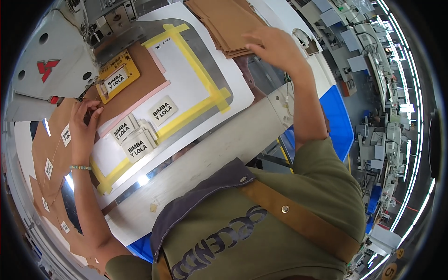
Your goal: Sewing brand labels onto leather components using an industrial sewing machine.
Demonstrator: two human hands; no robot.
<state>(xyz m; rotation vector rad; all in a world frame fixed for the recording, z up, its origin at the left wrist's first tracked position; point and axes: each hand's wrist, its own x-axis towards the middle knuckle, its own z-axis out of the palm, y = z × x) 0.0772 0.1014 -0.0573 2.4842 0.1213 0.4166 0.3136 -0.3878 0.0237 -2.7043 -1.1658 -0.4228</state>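
Observation:
My left hand (85, 122) is beside the sewing machine head, its fingers bent together at the edge of a brown panel (149, 70). Whatever is between those fingertips is too small to make out. On that panel rests a yellow template (128, 70) framing a white printed label (115, 81). My right hand (275, 46) is at the near end of a stack of brown panels (226, 23), with thumb and fingers apart and nothing visibly held. Small piles of white labels (137, 146) and a separate label (163, 110) lie on the white board between my hands.
The white machine head (51, 65) stands at upper left. Yellow tape (191, 53) borders the white board (186, 74). Brown panels bearing labels (51, 186) trail down the left side. A blue bin (337, 123) is below the table at right; other machines line the far right.

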